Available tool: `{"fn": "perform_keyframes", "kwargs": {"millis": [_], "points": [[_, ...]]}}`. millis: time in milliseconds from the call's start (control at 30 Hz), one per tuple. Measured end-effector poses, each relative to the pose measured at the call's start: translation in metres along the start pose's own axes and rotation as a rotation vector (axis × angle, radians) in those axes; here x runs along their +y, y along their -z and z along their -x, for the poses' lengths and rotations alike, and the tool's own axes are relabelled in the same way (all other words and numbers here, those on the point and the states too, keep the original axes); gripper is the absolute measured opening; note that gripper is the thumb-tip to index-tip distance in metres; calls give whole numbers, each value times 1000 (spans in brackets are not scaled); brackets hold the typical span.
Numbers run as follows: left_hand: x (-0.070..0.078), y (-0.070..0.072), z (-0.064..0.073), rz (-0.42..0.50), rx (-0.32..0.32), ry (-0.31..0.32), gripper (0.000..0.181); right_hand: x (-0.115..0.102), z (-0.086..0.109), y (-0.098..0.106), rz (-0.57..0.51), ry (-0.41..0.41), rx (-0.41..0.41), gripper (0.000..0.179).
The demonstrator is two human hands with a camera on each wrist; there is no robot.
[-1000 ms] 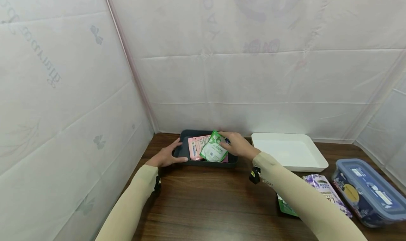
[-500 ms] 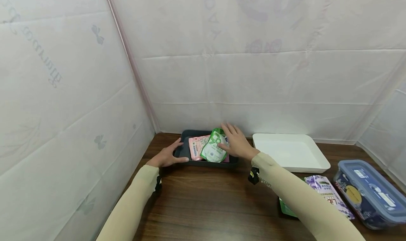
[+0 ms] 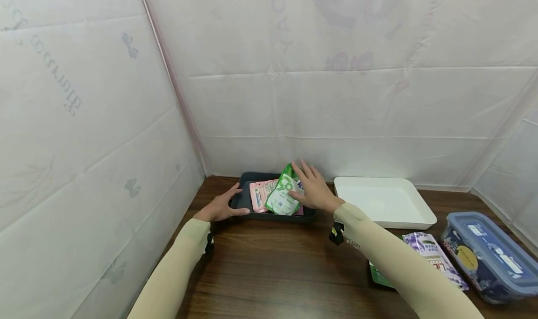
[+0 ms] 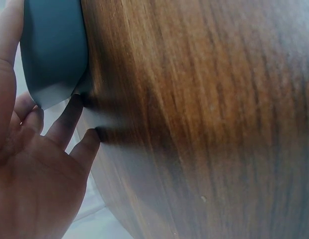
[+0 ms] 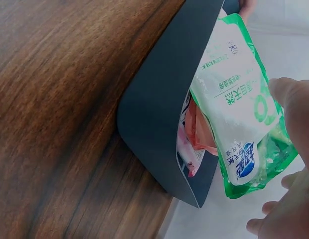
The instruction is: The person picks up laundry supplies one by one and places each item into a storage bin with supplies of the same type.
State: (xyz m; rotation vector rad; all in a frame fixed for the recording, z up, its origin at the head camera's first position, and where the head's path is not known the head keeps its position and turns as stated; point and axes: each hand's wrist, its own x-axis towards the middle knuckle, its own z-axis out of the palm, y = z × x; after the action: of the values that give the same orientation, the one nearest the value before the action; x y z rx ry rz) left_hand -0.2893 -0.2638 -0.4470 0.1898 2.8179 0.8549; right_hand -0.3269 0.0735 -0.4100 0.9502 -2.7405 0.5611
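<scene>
A dark grey tray (image 3: 244, 202) sits by the back wall, with a pink pouch (image 3: 259, 198) inside it. Leaning over that pouch is a green and white detergent pouch (image 3: 282, 198), its top corner above the tray's back rim. My right hand (image 3: 315, 190) has its fingers spread at the pouch's right side, and the thumb touches the printed face. In the right wrist view the pouch (image 5: 234, 94) slants out of the tray, and my fingertips show beyond its edge. My left hand (image 3: 218, 207) rests around the tray's left end, fingers spread and touching its wall (image 4: 55, 55).
A white tray (image 3: 380, 202) stands to the right at the back. Further right are a purple and white pouch (image 3: 435, 258), a green pouch (image 3: 378, 277) partly under the right sleeve, and a blue lidded box (image 3: 489, 258). White fabric walls enclose the wooden table (image 3: 269, 267).
My right hand's fingers, earlier bent over the green and white pouch's edge, have straightened and spread upward. The pouch's top has risen slightly. My left hand and the tray look unmoved.
</scene>
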Motion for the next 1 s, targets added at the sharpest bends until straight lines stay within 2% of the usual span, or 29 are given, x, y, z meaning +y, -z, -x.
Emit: {"fn": "perform_keyframes", "kwargs": {"millis": [300, 1000], "points": [[0, -2, -2, -7, -6, -7, 100, 2, 6, 2, 8, -16, -17, 91], [-2, 2, -2, -1, 2, -8, 103, 11, 27, 11, 66, 19, 108, 83]]}}
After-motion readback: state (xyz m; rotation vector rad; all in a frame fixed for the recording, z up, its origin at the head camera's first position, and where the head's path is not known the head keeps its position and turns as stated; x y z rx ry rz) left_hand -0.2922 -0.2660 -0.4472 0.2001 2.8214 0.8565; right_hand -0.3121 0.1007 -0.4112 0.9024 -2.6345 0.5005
